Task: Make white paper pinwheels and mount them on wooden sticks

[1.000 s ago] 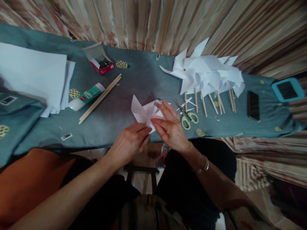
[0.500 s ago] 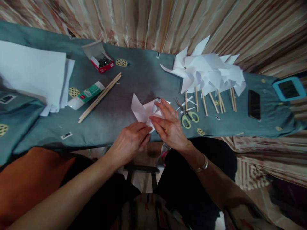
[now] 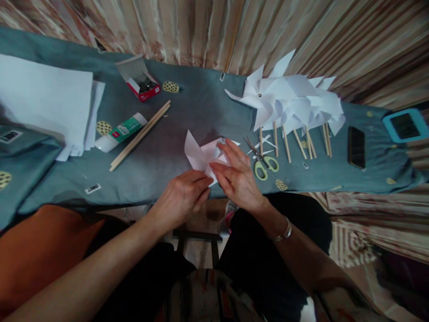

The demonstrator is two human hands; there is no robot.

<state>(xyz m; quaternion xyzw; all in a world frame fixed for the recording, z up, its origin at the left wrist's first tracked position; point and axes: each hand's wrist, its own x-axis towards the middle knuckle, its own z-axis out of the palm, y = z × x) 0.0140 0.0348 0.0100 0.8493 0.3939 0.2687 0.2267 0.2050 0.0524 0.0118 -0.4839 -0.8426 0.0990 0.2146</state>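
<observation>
White paper piece: white paper piece [image 3: 197,154], folded into a part-formed pinwheel shape; plain, faint pinkish cast where the light falls.
Blades: one pointed blade stands up on the left side, tip toward the curtain [image 3: 201,31]; other folds bend in toward the middle, partly covered by fingers.
Visible corner: a sharp white tip pokes out past the right fingers; lower edge runs between both hands.
Center: mostly hidden by fingers, cannot tell if anything fastens it.
Paper location: near edge of the desk [image 3: 201,98], roughly mid-length, left of the scissors [image 3: 258,156].
Left hand: left hand [image 3: 184,194] narrow, fingertips and thumb pinching the paper's lower edge.
Right hand: right hand [image 3: 239,181] holds the paper's right side, thumb and index close together by the middle, other fingers reaching over the upper fold; bracelet [image 3: 287,229] on wrist.
Scissors: pale green handles, blades slightly apart, just beside the right hand; white paper strips [image 3: 266,142] next to them.
Pinwheels: overlapping cluster of white pinwheels [image 3: 288,98] on wooden sticks, far right side.
Left side: two loose sticks [image 3: 140,136], green-and-white tube [image 3: 124,130], red box [image 3: 147,93] with lid up and dark metal bits, paper stack [image 3: 43,98].
</observation>
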